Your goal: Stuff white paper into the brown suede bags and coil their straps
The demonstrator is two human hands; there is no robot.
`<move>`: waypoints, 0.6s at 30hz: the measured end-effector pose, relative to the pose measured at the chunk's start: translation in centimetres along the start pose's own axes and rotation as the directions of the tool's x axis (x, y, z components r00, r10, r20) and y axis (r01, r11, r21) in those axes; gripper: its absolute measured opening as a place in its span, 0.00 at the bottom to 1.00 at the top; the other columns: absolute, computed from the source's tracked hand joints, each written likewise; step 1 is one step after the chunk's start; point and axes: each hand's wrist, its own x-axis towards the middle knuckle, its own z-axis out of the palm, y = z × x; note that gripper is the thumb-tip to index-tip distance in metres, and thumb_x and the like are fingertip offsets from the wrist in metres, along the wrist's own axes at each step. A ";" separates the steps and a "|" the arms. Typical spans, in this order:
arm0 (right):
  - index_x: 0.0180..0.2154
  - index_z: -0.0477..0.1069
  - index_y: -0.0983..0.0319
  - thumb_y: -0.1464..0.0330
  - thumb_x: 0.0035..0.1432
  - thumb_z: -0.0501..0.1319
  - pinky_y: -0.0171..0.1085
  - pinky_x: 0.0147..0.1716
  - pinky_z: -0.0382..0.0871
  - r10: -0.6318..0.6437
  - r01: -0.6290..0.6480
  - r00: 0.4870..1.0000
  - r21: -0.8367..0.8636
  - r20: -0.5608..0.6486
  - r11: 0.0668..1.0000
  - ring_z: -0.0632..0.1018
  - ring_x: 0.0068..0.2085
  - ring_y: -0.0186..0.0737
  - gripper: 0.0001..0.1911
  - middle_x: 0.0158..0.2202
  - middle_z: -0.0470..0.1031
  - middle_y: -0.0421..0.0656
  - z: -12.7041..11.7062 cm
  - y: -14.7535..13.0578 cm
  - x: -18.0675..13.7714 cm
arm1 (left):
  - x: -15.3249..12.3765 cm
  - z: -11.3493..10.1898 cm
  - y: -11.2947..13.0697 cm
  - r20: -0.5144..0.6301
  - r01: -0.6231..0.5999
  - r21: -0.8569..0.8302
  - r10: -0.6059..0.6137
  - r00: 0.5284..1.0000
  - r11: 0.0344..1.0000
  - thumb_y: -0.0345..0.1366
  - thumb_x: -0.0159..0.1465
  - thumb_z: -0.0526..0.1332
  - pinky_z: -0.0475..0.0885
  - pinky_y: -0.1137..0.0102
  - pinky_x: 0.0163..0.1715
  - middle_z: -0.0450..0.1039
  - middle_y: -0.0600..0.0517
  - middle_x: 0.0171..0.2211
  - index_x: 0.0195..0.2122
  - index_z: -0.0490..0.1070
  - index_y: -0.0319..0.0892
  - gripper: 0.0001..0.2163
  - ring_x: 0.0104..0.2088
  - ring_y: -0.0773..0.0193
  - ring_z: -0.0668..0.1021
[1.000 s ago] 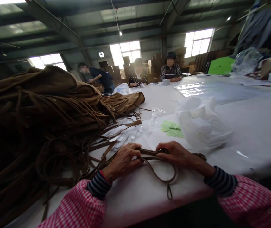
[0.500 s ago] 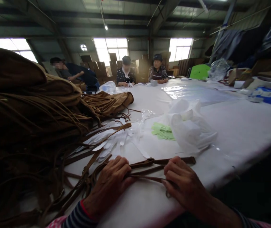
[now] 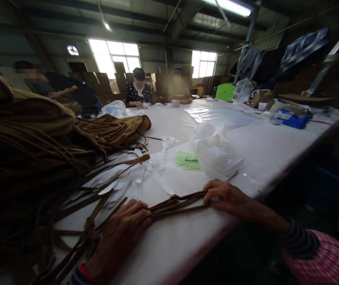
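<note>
Brown leather straps stretch over the white table between my two hands, with a buckle or loop about midway. My left hand lies over their near-left part, fingers curled down on them. At the other end, my right hand pinches the straps between thumb and fingers. More straps trail left of my left hand to a big pile of brown bags. White scalloped paper strips lie just beyond the left hand.
A white plastic bag and green paper slips lie beyond the straps. Clear plastic sheeting covers part of the table. A blue packet is at the right. Two people sit across the table; another bends at the left.
The view has turned to the right. My right hand has drawn outward along the straps to their end, and the straps are now bunched closer together. My left hand still presses on them.
</note>
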 end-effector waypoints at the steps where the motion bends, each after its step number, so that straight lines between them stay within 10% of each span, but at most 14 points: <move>1: 0.39 0.80 0.56 0.79 0.58 0.60 0.40 0.53 0.68 -0.002 0.002 1.000 0.037 0.007 0.999 0.75 0.50 0.41 0.15 0.49 0.75 0.42 -0.2 0.2 0.0 | 0.0 0.0 0.0 0.005 0.005 -0.002 -0.005 1.000 1.000 0.40 0.75 0.54 0.68 0.63 0.48 0.77 0.51 0.42 0.38 0.77 0.45 0.13 0.42 0.59 0.76; 10: 0.41 0.75 0.59 0.76 0.61 0.65 0.45 0.53 0.67 -0.121 0.060 0.980 -0.341 -0.160 0.938 0.70 0.54 0.47 0.08 0.51 0.72 0.46 1.5 -1.4 -1.4 | -0.1 0.4 -0.4 -0.016 0.003 -0.012 -0.003 1.000 1.000 0.40 0.74 0.54 0.68 0.62 0.48 0.77 0.52 0.41 0.37 0.77 0.46 0.13 0.43 0.59 0.75; 18: 0.29 0.69 0.62 0.76 0.59 0.67 0.36 0.38 0.65 -0.100 0.062 0.989 -0.314 -0.107 0.947 0.74 0.37 0.38 0.10 0.34 0.73 0.41 2.0 -0.7 0.1 | 0.1 0.3 -0.3 0.002 -0.012 -0.004 0.012 1.000 1.000 0.38 0.74 0.55 0.68 0.62 0.47 0.77 0.52 0.41 0.36 0.77 0.45 0.13 0.42 0.59 0.76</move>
